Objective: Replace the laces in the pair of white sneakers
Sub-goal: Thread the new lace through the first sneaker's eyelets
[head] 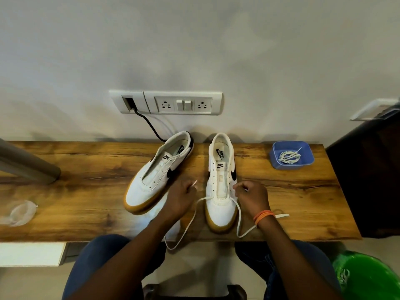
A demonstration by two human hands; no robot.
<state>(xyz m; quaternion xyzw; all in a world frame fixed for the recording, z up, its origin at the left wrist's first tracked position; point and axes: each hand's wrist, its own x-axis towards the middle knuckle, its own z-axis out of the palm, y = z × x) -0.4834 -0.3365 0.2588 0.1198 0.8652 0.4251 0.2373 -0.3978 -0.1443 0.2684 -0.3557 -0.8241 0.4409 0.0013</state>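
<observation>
On grained wood, both hands (180, 197) (252, 197) pinch a flat white lace (239, 215) through a smooth gum-soled sneaker (220, 189).

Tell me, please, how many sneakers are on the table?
2: the unlaced sneaker lies angled on the left; the sneaker on the right is being laced. None appears hidden.
</observation>
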